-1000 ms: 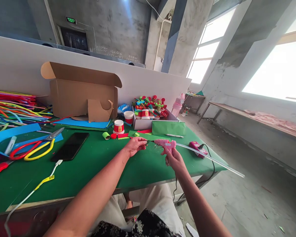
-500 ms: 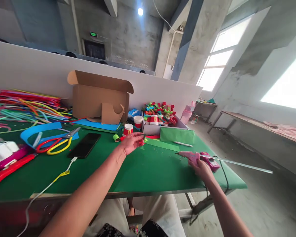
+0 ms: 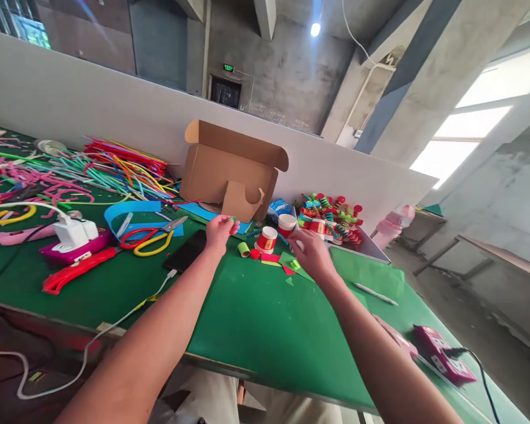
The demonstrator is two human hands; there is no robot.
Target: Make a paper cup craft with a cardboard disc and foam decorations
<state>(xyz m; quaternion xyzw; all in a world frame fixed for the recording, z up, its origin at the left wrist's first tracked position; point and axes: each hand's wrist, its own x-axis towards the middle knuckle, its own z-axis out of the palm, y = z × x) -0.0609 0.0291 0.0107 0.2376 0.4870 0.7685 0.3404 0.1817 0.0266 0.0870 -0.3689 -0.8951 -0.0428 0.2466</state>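
Note:
My left hand (image 3: pixel 218 235) is raised over the phone (image 3: pixel 186 252), fingers pinched on a small green piece (image 3: pixel 234 221) whose kind is too small to make out. My right hand (image 3: pixel 312 252) reaches beside the paper cups, its fingers bent together at a white-rimmed cup (image 3: pixel 287 224); what they hold, if anything, is hidden. A red and white paper cup (image 3: pixel 265 240) stands just left of it, with a blue coil (image 3: pixel 252 234) behind. Nearby lie a light green paper roll (image 3: pixel 244 250), a red disc (image 3: pixel 255 254) and red paper scraps (image 3: pixel 270 258).
A pink hot glue gun (image 3: pixel 395 337) lies partly behind my right forearm, near a magenta power block (image 3: pixel 444 353). Scissors (image 3: pixel 152 237), red-handled pliers (image 3: pixel 79 271) and pipe cleaners (image 3: pixel 128 171) are on the left. A cardboard box (image 3: pixel 229 165) and a box of coiled figures (image 3: pixel 331 218) stand behind.
My right hand has let go of the glue gun, which now lies on the table, and has moved over to the cups. My left hand still pinches the green piece. The view has turned left.

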